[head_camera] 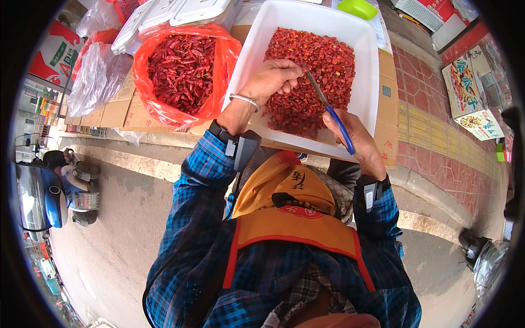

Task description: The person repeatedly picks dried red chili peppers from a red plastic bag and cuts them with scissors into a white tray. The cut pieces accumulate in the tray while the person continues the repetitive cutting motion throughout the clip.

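Over a white plastic tub (371, 78) my left hand (277, 78) pinches a small red piece, seemingly dried chili, between thumb and fingertips. My right hand (352, 133) holds scissors (337, 123) with blue handles, their blades pointing at the left fingertips and almost together. Below the hands, cut dried red chili pieces (313, 49) cover much of the tub's floor. To the left of the tub, a red plastic bag (143, 88) stands open, full of whole dried red chilies (182, 74).
Lidded plastic boxes (201, 12) stand behind the red bag, with clear plastic bags (98, 78) at their left. A green plastic scoop or bowl (357, 8) lies at the tub's far right corner. Cardboard (385, 123) covers the table under the tub.
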A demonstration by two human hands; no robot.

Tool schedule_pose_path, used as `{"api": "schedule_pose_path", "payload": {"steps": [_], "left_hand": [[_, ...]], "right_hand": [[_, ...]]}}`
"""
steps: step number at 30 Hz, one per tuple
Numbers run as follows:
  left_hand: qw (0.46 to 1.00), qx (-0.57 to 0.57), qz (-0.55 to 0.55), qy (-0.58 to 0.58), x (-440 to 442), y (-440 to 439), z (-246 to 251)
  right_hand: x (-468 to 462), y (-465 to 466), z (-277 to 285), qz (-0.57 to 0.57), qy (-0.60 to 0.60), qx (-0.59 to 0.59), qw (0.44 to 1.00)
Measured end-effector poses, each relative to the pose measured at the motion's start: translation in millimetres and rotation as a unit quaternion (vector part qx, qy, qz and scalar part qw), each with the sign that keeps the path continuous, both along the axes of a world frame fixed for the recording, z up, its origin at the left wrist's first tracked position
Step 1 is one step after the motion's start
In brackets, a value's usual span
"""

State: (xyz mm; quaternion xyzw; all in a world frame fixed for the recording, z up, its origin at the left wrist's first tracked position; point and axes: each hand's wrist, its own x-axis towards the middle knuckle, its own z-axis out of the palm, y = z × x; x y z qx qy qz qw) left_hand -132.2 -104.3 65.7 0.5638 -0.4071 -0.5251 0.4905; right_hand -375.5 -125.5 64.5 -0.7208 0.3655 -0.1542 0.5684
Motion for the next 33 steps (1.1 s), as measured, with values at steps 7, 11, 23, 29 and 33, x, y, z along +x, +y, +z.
{"api": "schedule_pose_path", "payload": {"steps": [7,11,23,29,33], "left_hand": [[1.0,0.004,-0.014,-0.011,-3.5,-0.6,-1.7],[1.0,0.008,-0.011,-0.022,-4.8,-0.5,-0.7],[1.0,0.004,0.0,-0.021,-4.4,-0.1,-1.6],[1.0,-0.004,0.014,-0.001,-3.6,0.2,-0.3],[0.999,-0.005,0.032,0.002,-4.0,1.2,1.8]], "right_hand": [[-3.6,-1.5,1.2,-0.012,0.038,0.039,0.998],[-4.3,0.0,-1.6,-0.042,0.002,0.082,0.996],[-5.3,-4.2,-6.7,-0.072,-0.061,0.157,0.983],[-3.5,-2.3,-6.0,-0.073,-0.048,0.127,0.988],[-0.6,-0.4,-4.1,-0.04,-0.034,0.038,0.998]]}}
